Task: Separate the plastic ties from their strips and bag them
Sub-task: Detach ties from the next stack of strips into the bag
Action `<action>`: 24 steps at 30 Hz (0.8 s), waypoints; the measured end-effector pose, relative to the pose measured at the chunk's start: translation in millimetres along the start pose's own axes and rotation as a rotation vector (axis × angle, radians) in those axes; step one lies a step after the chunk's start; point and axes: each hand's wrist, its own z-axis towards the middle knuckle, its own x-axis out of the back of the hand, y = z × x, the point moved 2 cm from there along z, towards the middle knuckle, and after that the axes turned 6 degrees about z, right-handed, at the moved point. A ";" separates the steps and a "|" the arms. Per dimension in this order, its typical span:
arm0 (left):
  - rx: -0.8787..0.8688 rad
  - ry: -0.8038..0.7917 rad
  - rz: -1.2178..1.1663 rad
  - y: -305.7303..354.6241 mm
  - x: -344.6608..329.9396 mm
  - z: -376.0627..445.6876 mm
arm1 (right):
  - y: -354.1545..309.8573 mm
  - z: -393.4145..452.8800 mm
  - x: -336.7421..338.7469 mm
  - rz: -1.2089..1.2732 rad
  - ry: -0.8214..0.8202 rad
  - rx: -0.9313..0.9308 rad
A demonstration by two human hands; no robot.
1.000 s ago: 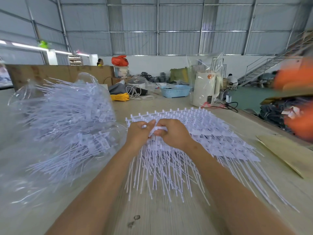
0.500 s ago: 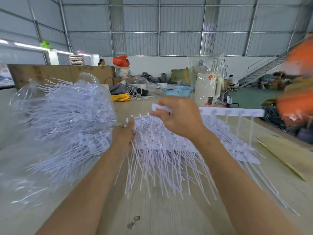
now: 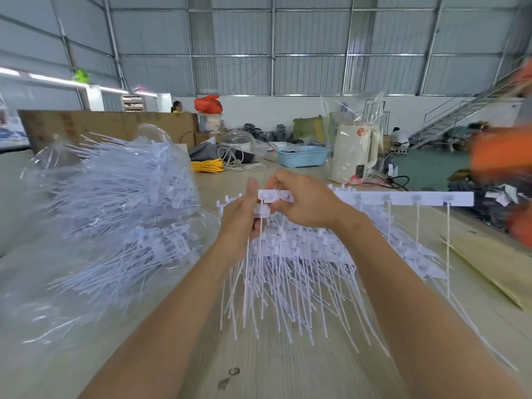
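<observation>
Strip of white moulded plastic (image 3: 403, 198), long and flat, held level above the table with my right hand (image 3: 302, 201) gripping its left end, fingers curled round it; the rest of it runs out to my right, well clear of the hand. A few thin white ties (image 3: 418, 223) hang straight down from that free length, spaced apart. My left hand (image 3: 240, 223) sits just beside the right, touching it at the fingertips, thumb up, and pinches the small square head of one white plastic tie (image 3: 261, 211) directly under the strip's end; the tie's tail drops down past my palm. Whether that head is attached to the strip or already free, I cannot tell. Below both hands lies the heap of white tie strips (image 3: 302, 254), stacked in rows on the pale wooden table (image 3: 288, 370), tails fanned towards me. To my left, just beside the heap, sits the clear plastic bag (image 3: 115, 197), bulging with loose white ties, some tails poking up through its open top. Farther back on the table: a coil of yellow cord (image 3: 207, 165), a light blue perforated plastic basket (image 3: 302, 156), and a cream-coloured kettle-like appliance (image 3: 352, 154) wrapped in clear film. Blurred orange shape (image 3: 501, 152) at far right, not identifiable.
</observation>
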 end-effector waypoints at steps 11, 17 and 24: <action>-0.278 0.084 0.117 6.2 -4.1 -7.1 | -3.2 1.5 8.7 -0.160 -0.123 -0.087; -0.228 0.132 0.095 5.3 -3.0 -10.2 | -12.9 6.5 9.8 -0.244 -0.179 -0.066; 0.084 0.232 0.051 -3.2 9.2 2.9 | -27.8 5.5 3.3 -0.276 -0.126 0.052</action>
